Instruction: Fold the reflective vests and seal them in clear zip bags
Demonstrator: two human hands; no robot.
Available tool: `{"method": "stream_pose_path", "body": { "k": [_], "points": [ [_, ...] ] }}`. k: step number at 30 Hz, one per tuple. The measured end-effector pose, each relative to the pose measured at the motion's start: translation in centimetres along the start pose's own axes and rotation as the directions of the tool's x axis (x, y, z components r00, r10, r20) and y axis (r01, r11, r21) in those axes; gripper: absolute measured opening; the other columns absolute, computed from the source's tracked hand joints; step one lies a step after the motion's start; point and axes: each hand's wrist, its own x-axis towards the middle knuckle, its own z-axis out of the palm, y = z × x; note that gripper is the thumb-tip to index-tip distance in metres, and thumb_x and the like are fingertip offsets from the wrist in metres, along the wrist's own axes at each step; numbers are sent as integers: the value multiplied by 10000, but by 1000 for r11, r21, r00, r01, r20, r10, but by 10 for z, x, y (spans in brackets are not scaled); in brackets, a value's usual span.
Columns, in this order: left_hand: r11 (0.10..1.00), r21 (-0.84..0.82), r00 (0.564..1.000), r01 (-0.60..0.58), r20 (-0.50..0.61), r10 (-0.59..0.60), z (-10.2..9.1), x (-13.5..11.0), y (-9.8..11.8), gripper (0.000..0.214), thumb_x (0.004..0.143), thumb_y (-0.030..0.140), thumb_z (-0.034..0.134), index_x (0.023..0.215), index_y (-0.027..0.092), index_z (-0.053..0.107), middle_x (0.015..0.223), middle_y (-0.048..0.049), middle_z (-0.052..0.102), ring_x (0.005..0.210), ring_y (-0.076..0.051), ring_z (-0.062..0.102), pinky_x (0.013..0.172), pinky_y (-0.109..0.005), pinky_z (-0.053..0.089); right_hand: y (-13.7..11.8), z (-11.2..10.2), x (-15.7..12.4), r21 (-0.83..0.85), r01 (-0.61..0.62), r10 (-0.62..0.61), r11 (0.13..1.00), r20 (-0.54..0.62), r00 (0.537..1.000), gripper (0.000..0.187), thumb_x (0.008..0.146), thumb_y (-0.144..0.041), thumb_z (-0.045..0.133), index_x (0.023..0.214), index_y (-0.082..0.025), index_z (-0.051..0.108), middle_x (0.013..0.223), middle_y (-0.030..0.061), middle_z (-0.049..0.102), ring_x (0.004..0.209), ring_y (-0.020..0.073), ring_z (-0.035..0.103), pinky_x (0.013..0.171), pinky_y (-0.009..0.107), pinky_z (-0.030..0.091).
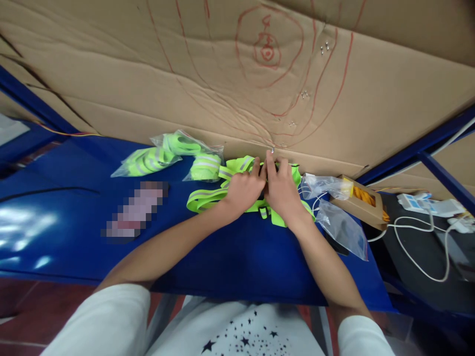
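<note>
A neon yellow-green reflective strap point(204, 199) with a silver stripe lies loosely bunched on the blue table near the cardboard wall. My left hand point(243, 192) rests over its middle, the fingers closed on it. Right beside it, my right hand point(282, 194) is bent over the same strap, its fingertips close to the left ones. Something dark shows between the two hands, but the fingers hide most of it. A small black slider point(262, 212) sits on the strap just below my hands.
Bagged neon straps point(148, 160) lie to the left, near a blurred-out flat object point(135, 210). At the right are clear plastic bags point(343, 230), an open cardboard box point(361, 200) and white cables point(408, 262). Cardboard point(222, 59) with red drawn lines stands behind the blue table point(237, 267).
</note>
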Motion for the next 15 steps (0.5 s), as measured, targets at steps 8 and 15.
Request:
{"method": "stream_pose_path", "body": {
  "k": [8,15],
  "points": [
    [991,-116,990,71,-114,-85,-29,-1,-11,625,1042,259,477,1657,292,369,1494,-140,640,1008,-283,772,768,-367,598,40,-38,13,650,9,-69,760,66,995,656,861,-479,797,1433,-221,606,1442,108,647,1349,307,608,1202,516,442],
    [763,-646,989,-25,-129,-77,-65,-3,-39,862,918,677,665,1626,261,400,1569,-127,570,1436,-343,564,1174,-477,476,40,-56,3,892,-129,59,434,115,992,570,813,-649,798,1208,-245,721,1181,71,775,1121,306,734,974,471,620]
  ]
}}
